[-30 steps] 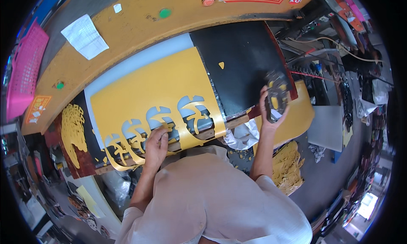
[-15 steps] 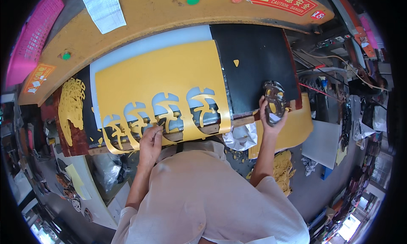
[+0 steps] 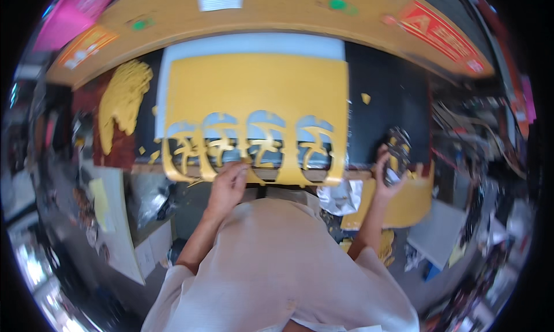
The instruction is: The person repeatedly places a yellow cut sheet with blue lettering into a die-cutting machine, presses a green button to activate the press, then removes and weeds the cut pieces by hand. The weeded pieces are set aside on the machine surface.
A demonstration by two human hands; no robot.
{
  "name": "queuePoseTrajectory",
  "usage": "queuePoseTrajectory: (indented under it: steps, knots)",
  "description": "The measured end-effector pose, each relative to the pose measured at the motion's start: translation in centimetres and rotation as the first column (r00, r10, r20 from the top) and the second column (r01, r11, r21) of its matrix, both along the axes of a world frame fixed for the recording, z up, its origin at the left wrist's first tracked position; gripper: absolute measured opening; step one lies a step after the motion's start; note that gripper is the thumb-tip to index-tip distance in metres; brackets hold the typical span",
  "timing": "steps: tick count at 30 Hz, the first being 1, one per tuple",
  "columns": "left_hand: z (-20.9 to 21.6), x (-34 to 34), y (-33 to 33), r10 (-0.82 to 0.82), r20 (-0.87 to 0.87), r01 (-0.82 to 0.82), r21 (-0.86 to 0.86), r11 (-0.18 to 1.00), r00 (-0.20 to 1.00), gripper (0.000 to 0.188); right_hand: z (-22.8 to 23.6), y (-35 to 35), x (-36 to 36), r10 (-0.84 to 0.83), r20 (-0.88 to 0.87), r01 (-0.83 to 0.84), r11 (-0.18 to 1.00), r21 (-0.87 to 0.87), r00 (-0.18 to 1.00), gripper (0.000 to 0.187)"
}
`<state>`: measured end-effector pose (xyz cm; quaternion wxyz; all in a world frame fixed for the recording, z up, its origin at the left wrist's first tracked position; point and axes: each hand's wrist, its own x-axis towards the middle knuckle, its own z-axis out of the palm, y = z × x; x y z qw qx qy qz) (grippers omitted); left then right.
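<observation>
A yellow sheet (image 3: 259,84) lies over a pale board (image 3: 277,43) on the bench, with several curved cut-outs along its front part. Loose yellow strips show inside the openings. My left hand (image 3: 228,185) is closed at the sheet's front edge, by the strip between two middle cut-outs; what its fingers pinch, if anything, is hidden. At the right, my right hand (image 3: 385,171) grips a dark, shoe-sole-shaped cutting die (image 3: 398,150), tilted upright over the front of the black board (image 3: 384,112). Yellow shows through the die's openings.
A yellow machine beam (image 3: 277,14) with green buttons spans the far side. Yellow scraps (image 3: 124,95) are heaped at the left, and a small yellow piece (image 3: 366,99) rests on the black board. Below the bench's front edge are a silvery bag (image 3: 340,197) and another yellow sheet (image 3: 412,202).
The whole view has turned and blurred, so the bench appears more level and shifted right. Both hands stay at about the same places on the bench, the right one still holding the cutting die.
</observation>
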<state>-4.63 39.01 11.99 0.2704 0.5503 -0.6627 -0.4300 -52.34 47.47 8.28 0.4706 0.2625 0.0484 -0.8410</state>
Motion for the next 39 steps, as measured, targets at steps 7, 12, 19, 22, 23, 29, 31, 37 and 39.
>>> queuePoseTrajectory:
  steps: [7, 12, 19, 22, 23, 29, 31, 37, 39]
  knots:
    - [-0.7, -0.1, 0.1, 0.031, -0.020, -0.030, 0.048, 0.998, 0.999, 0.016, 4.0, 1.5, -3.2, 0.132, -0.338, -0.160, 0.985, -0.058, 0.932, 0.087]
    - [-1.4, -1.3, -1.1, -0.120, 0.073, 0.133, -0.215, 0.967, 0.990, 0.016, 3.7, 0.3, -0.9, 0.045, -0.361, -0.067, 0.996, -0.051, 0.931, 0.079]
    - [-5.6, -5.6, -3.9, -0.391, 0.198, 0.436, -0.490, 0.755, 0.899, 0.017, 5.5, -1.6, -1.9, 0.427, -0.544, -0.078, 0.832, 0.550, 0.722, 0.057]
    - [-6.9, -6.2, -3.9, -0.332, 0.236, 0.407, -0.586, 0.701, 0.913, 0.016, 5.8, -6.3, -5.1, 0.819, -0.550, 0.257, 0.502, 0.826, 0.166, 0.058]
    - [-7.1, -6.3, -3.8, -0.325, 0.256, 0.414, -0.574, 0.707, 0.910, 0.016, 4.8, -8.5, -5.8, 0.902, -0.431, 0.489, 0.378, 0.786, -0.005, 0.059]
    - [-7.3, -6.4, -3.6, -0.314, 0.306, 0.437, -0.556, 0.708, 0.899, 0.013, -2.0, -14.1, -10.8, 0.859, 0.014, 0.800, 0.472, 0.370, -0.512, 0.067]
    - [-7.3, -6.5, -3.5, -0.292, 0.341, 0.441, -0.546, 0.712, 0.894, 0.012, -3.1, -11.4, -12.2, 0.868, -0.192, 0.805, 0.496, 0.325, -0.458, 0.069]
    - [-7.2, -6.7, -3.5, -0.244, 0.426, 0.462, -0.544, 0.701, 0.871, 0.008, -6.9, -3.7, -11.3, 0.858, 0.037, 0.830, 0.483, 0.280, -0.512, 0.054]
    - [-7.3, -6.7, -3.5, -0.233, 0.466, 0.479, -0.526, 0.703, 0.854, 0.007, -7.8, -2.3, -10.1, 0.748, -0.057, 0.732, 0.660, 0.170, -0.661, 0.044]
